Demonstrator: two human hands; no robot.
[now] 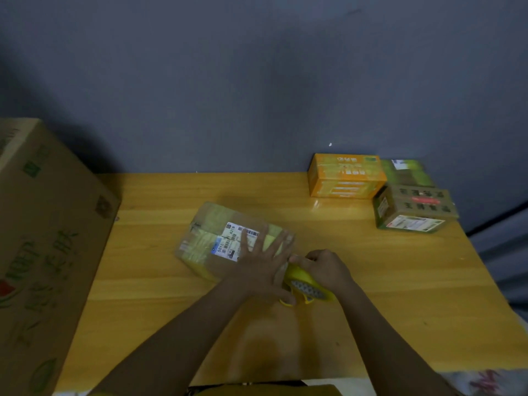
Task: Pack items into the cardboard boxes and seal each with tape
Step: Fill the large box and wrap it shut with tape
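Observation:
A small cardboard box [211,232] with white shipping labels and shiny tape lies in the middle of the wooden table [160,281]. My left hand [261,261] rests flat on its near right end, fingers spread. My right hand [323,267] grips a yellow tape dispenser [305,284] pressed against the box's right end. The box's right edge is hidden behind my hands.
A large cardboard carton [43,252] with green print stands at the table's left edge. At the back right sit an orange box [345,177], a green box [408,171] behind it, and a brown-green box [414,208]. A grey wall backs the table.

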